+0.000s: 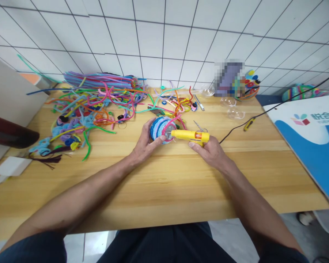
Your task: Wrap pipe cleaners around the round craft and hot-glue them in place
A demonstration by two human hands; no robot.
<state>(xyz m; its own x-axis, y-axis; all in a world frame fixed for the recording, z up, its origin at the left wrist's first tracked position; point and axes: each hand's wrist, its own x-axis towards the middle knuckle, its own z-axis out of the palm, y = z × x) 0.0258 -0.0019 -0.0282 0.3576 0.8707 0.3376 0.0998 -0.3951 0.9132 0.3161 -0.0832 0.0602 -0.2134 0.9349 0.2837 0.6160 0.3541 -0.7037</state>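
My left hand (146, 143) is wrapped round a ball (159, 128) covered in rings of blue, lilac and pink pipe cleaner. Part of its surface, on the side facing right, is bare and looks clear or grey. A loose pink pipe cleaner end sticks up from it. In my right hand (211, 150) is a yellow hot glue gun (190, 136), its nozzle pointing left at the bare patch. The nozzle meets or nearly meets the ball; I cannot tell which. Scissors (199, 126) lie partly hidden behind the glue gun.
Tangled pipe cleaners (98, 106) cover the table's back left, below a bundle of straight ones (101, 79). Clear plastic half-spheres (231, 107) and a yellow cutter (249, 124) lie right. A black cord (263, 112) crosses there. A white adapter (12, 166) sits left.
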